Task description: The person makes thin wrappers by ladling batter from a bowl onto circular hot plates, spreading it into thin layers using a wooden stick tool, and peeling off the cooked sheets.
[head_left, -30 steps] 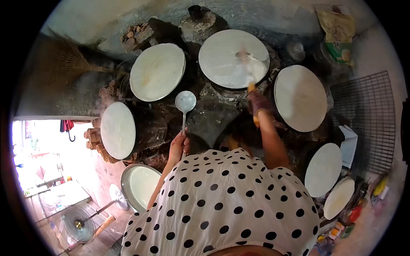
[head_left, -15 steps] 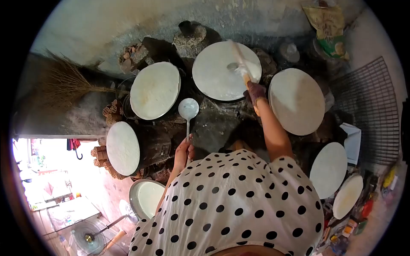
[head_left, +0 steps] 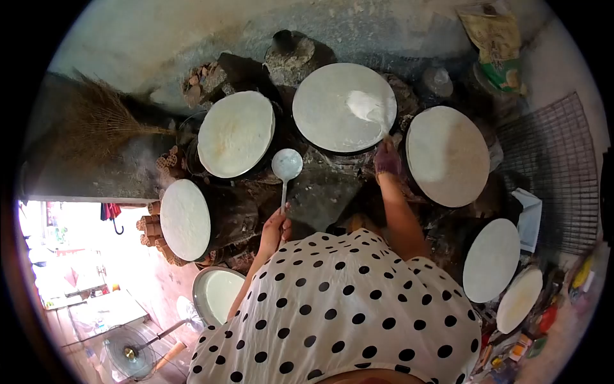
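Note:
My left hand (head_left: 275, 228) is closed round the handle of a long metal ladle (head_left: 287, 165), whose round bowl is whitened with batter. The bowl is apart from the griddles around it. At the near right rim of the back griddle (head_left: 326, 105), my right hand (head_left: 387, 160), in a purple glove, is closed on a wooden-handled spreader, mostly hidden by the fingers. Ahead of that hand, a bright white patch (head_left: 368, 106) lies over the griddle's pale coating; whether it is batter or the spreader's coated head, I cannot tell.
Other pale-covered griddles stand at left (head_left: 235, 134), far left (head_left: 185, 219), right (head_left: 448, 157) and lower right (head_left: 491, 260). A batter basin (head_left: 217, 294) is at lower left, near a fan (head_left: 130, 352). A twig broom (head_left: 112, 118) leans at left; a wire rack (head_left: 543, 173) stands at right.
My right hand has drawn back and down to the griddle's rim, and the spreader no longer reaches across the griddle. The white patch now shows there. My left hand still holds the ladle.

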Tool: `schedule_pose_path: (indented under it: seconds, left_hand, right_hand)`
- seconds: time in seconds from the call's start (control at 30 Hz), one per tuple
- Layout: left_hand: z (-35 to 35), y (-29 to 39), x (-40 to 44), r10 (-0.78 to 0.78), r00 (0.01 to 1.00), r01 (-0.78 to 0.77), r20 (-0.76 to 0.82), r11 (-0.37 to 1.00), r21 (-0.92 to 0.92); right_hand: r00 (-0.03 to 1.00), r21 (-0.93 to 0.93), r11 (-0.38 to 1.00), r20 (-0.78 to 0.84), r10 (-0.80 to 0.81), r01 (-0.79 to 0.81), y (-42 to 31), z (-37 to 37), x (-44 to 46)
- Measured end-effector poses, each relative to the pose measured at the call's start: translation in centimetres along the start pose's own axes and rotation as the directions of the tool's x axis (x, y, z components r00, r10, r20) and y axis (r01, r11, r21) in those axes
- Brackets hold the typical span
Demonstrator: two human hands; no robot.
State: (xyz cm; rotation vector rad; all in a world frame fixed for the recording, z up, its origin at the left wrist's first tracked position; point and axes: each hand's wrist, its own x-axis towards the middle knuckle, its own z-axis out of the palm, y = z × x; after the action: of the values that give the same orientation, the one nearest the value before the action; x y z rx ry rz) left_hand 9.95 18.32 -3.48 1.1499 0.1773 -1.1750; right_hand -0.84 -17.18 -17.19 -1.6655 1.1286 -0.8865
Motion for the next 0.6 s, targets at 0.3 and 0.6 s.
schedule_pose_path:
  seconds: [0.3,0.6]
  left_hand:
    - [1.6,1.3,3.3,-0.077,0.995,0.064,0.056,0.975,0.211]
    - [8.6,5.6,19.4,0.083,0.990,-0.129,0.113,0.848,0.514]
  right_hand:
    - [0.984,-0.260,0.963,0.176,-0.019,0.065,6.8,0.7,3.7]
    - [0.990,-0.586,0.802,0.138,-0.040,0.115,1.5,-5.8,-3.1]
